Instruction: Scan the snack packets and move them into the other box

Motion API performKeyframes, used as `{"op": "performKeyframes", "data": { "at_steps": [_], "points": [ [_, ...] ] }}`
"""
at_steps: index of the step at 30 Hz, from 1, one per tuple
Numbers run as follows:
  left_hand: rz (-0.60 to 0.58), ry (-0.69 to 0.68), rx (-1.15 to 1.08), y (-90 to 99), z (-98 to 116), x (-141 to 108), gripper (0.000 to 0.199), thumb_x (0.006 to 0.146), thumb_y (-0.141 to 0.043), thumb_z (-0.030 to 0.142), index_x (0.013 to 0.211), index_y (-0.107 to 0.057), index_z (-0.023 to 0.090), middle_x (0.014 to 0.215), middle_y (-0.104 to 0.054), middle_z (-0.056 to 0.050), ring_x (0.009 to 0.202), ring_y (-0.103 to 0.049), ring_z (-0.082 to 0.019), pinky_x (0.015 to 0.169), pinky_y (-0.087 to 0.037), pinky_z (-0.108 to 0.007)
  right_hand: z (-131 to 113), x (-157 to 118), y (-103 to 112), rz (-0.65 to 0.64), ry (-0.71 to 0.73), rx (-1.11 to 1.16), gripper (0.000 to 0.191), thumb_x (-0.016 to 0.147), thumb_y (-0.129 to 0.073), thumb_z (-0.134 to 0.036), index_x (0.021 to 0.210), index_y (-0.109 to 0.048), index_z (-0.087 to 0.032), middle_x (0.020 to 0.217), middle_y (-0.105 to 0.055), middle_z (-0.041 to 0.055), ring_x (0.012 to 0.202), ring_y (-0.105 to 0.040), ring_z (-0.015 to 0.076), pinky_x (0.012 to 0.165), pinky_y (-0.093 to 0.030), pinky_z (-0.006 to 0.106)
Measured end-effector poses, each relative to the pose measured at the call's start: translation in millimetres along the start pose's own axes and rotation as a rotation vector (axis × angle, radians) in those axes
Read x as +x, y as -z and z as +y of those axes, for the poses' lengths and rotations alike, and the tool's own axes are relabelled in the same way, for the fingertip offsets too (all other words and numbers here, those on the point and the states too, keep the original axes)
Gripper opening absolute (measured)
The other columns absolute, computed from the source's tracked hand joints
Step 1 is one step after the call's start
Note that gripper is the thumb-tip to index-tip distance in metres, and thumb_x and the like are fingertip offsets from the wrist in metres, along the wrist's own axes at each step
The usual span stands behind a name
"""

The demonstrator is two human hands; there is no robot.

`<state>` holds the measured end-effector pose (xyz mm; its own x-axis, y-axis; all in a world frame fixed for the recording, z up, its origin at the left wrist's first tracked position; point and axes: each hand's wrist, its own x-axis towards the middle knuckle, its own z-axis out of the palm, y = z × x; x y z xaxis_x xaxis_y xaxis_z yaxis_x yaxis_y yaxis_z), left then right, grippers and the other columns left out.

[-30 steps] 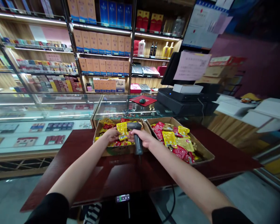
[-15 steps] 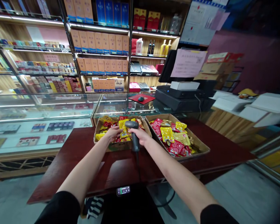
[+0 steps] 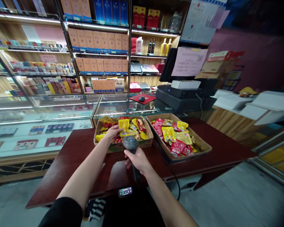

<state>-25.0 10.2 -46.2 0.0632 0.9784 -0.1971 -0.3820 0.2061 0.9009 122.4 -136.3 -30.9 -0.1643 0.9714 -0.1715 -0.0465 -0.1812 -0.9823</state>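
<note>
My right hand [image 3: 138,159] is wrapped round the handle of a dark handheld scanner [image 3: 130,143], held over the table edge in front of the left box. Over the left part of the left cardboard box [image 3: 144,143], my left hand [image 3: 113,132] has its fingertips at a yellow packet [image 3: 124,125]; its fingers look bent against the packet's edge. Yellow, red and gold packets fill this box. The right cardboard box [image 3: 204,150] holds similar packets, among them a yellow one [image 3: 168,134] and red ones.
Both boxes rest on a dark red table [image 3: 73,151]. Behind it are a glass counter [image 3: 113,107], a mouse [image 3: 141,99] on a red mat, and a monitor [image 3: 168,66]. A lit phone [image 3: 125,191] lies near my lap.
My right hand has drawn the scanner back toward me and down, away from the left box. My left hand has shifted slightly left and up, staying at the yellow packet.
</note>
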Motion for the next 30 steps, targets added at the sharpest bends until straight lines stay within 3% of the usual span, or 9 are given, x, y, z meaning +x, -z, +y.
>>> {"op": "performKeyframes", "data": {
  "at_steps": [15,19,24,27,30],
  "points": [
    [0.032,-0.008,-0.001,-3.6,3,-4,0.028,0.068,-0.071,0.002,0.094,-0.069,0.01,0.083,-0.073,-0.009,0.073,-0.069,-0.017,0.065,-0.056,-0.024,-8,1,-3,0.017,0.014,-0.027,0.024,0.07,-0.064,-0.038,0.07,-0.055,-0.015,0.059,-0.056,-0.002,0.037,-0.054,0.0103,0.03,-0.042,0.02],
    [0.019,0.007,-0.025,-1.6,2,0,0.022,0.07,-0.069,0.002,0.091,-0.068,0.007,0.083,-0.072,-0.013,0.076,-0.07,-0.021,0.07,-0.057,-0.028,-10,0,-3,0.019,0.003,-0.033,0.023,0.071,-0.063,-0.037,0.069,-0.054,-0.016,0.054,-0.055,-0.0017,0.036,-0.053,0.0109,0.03,-0.041,0.021],
    [0.015,-0.002,-0.029,-1.5,2,0,0.026,0.069,-0.067,-0.001,0.093,-0.068,0.007,0.081,-0.072,-0.011,0.068,-0.069,-0.018,0.063,-0.056,-0.025,-13,-1,-3,0.026,0.004,-0.012,0.023,0.07,-0.064,-0.037,0.07,-0.056,-0.015,0.058,-0.06,0.0018,0.04,-0.055,0.013,0.032,-0.042,0.023],
    [0.007,-0.007,-0.036,-3.3,3,-2,0.029,0.067,-0.07,0.0,0.095,-0.068,0.008,0.081,-0.072,-0.009,0.067,-0.069,-0.016,0.06,-0.055,-0.023,-15,7,1,0.075,0.108,0.032,0.02,0.068,-0.065,-0.032,0.077,-0.062,-0.015,0.076,-0.066,0.0053,0.062,-0.063,0.0161,0.047,-0.05,0.025],
    [-0.01,0.01,-0.018,-4.7,3,-5,0.03,0.064,-0.075,0.002,0.092,-0.069,0.01,0.083,-0.072,-0.009,0.07,-0.069,-0.017,0.063,-0.056,-0.024,-27,26,12,0.199,0.214,0.016,0.018,0.064,-0.066,-0.023,0.081,-0.066,-0.016,0.081,-0.068,0.0022,0.078,-0.062,0.016,0.068,-0.051,0.025]
  ]
}}
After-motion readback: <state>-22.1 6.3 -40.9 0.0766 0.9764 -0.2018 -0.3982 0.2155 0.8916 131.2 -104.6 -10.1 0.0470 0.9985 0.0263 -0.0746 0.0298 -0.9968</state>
